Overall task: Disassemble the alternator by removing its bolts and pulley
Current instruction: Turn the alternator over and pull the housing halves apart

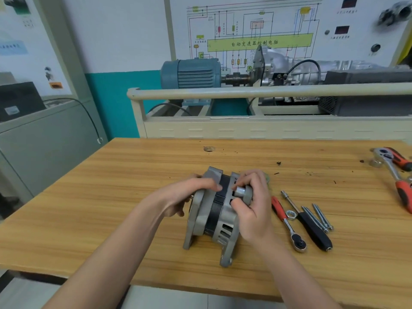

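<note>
Wooden bench (111,186), grey alternator (214,217), dark middle band

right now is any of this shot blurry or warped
Head view: the alternator and both hands are sharp; the top right corner smears, blurring the metal part on the panel; the wide lens bows the rail and table edges; light is soft and even, no glare.
</note>
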`<state>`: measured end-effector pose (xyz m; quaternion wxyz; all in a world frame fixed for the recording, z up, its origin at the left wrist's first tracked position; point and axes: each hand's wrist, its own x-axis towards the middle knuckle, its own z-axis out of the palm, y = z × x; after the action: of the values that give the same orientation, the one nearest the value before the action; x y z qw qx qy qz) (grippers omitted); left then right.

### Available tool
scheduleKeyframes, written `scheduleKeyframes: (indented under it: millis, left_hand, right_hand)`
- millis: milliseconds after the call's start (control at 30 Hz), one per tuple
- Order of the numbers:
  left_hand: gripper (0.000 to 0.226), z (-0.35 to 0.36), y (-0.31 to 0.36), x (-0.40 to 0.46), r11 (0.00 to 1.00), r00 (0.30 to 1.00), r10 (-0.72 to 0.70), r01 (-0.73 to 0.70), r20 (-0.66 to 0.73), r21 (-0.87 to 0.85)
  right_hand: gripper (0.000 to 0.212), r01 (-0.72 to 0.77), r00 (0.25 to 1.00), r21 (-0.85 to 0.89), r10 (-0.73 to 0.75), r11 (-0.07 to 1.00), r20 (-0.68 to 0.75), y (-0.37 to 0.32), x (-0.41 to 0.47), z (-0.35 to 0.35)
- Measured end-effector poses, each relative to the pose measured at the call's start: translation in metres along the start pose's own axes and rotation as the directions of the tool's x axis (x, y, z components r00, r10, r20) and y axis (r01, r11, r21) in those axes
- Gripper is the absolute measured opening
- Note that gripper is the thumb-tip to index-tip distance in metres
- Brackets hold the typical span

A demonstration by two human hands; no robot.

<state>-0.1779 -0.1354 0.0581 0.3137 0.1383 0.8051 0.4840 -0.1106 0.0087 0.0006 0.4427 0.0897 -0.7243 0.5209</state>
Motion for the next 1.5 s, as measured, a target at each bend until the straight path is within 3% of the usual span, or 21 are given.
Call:
scheduleKeyframes:
  millis: [100,300,600,867,967,1000,1100,1133,1300,1367,1500]
  left_hand:
    - [0.097,0.001,-0.003,-0.004,1.0,1.0,-0.008,0.008,-0.008,0.0]
    - [0.067,0.002,-0.001,-0.003,0.994,0.997,0.064,-0.067,-0.03,-0.084]
    - [0.054,-0.007,0.001,0.001,0.989,0.994,0.109,-0.108,0.004,-0.098]
    - [0.067,-0.01,0.001,0.002,0.992,0.993,0.11,-0.107,0.049,-0.064]
    - [0.07,-0.008,-0.004,-0.002,0.992,0.991,0.12,-0.119,0.053,-0.031]
    - [0.079,-0.01,-0.007,-0.005,0.991,0.988,0.134,-0.134,0.072,0.005]
    - [0.141,-0.019,-0.019,-0.008,0.947,0.964,0.236,-0.256,0.124,0.194]
    - [0.144,-0.02,-0.022,-0.01,0.91,0.943,0.308,-0.331,0.129,0.251]
    - [0.111,-0.016,-0.023,-0.004,0.802,0.84,0.54,-0.534,0.058,0.266]
    - [0.093,-0.013,-0.024,-0.001,0.779,0.82,0.571,-0.559,0.048,0.284]
    - [0.084,-0.009,-0.027,0.001,0.755,0.808,0.577,-0.582,0.114,0.303]
  right_hand:
    - [0.02,-0.017,0.998,-0.001,0.017,1.0,0.061,-0.001,0.005,-0.006]
    - [0.015,0.041,0.987,0.048,-0.048,0.998,0.154,0.0,0.013,-0.013]
    - [0.025,0.082,0.996,0.135,-0.086,0.987,0.023,0.004,0.013,-0.003]
    - [0.015,0.101,0.994,0.087,-0.103,0.991,0.024,0.005,0.012,-0.002]
    - [0.028,0.022,0.995,0.087,-0.03,0.996,0.092,0.006,0.021,-0.005]
    - [0.031,-0.007,0.993,0.098,-0.005,0.995,0.122,0.007,0.025,-0.005]
    - [0.028,-0.074,0.981,0.119,0.052,0.99,0.185,0.006,0.032,-0.004]
    - [0.026,-0.089,0.977,0.114,0.065,0.99,0.202,0.005,0.033,-0.002]
    - [0.02,-0.013,0.956,0.081,-0.012,0.997,0.295,-0.002,0.032,0.004]
    - [0.021,0.02,0.959,0.09,-0.044,0.996,0.281,-0.003,0.03,0.001]
    - [0.019,0.062,0.962,0.094,-0.084,0.994,0.259,-0.004,0.026,-0.009]
